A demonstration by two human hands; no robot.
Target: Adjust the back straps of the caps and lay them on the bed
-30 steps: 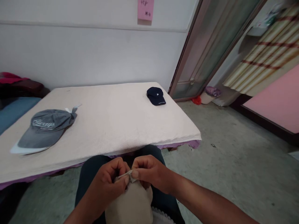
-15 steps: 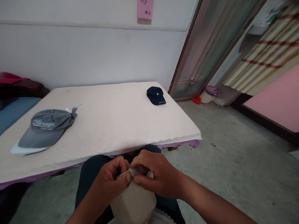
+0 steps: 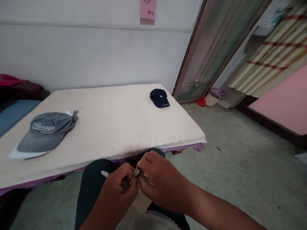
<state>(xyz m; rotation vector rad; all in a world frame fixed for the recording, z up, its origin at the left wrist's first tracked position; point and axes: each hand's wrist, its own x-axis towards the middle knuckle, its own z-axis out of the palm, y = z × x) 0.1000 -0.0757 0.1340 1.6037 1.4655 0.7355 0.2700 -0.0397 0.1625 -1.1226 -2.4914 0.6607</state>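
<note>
Both hands are low over the lap, wrists angled inward, with their bent fingertips meeting near the middle. The left hand (image 3: 115, 193) has its fingers curled and its thumb pressed toward them, closed around the edge of a beige cloth item (image 3: 139, 204); the right hand (image 3: 165, 183) pinches the same edge, thumb beneath and knuckles arched above, its forearm running off to the lower right. The item is soft and plain, hanging below the fingers above the lap; its full shape is hidden. A pale, rounded strip end (image 3: 105, 173) juts out beyond the left hand. Underneath are dark trousers (image 3: 88, 187) and a white scalloped hem (image 3: 163, 215). Just beyond the knees, the counter (image 3: 112, 118) wears a cream, finely textured cover over purple fabric (image 3: 196, 147). On it, a grey cloth cap (image 3: 48, 127) with raised white lettering lies left, and a smaller navy cap (image 3: 159, 98) sits near the far right corner.
</note>
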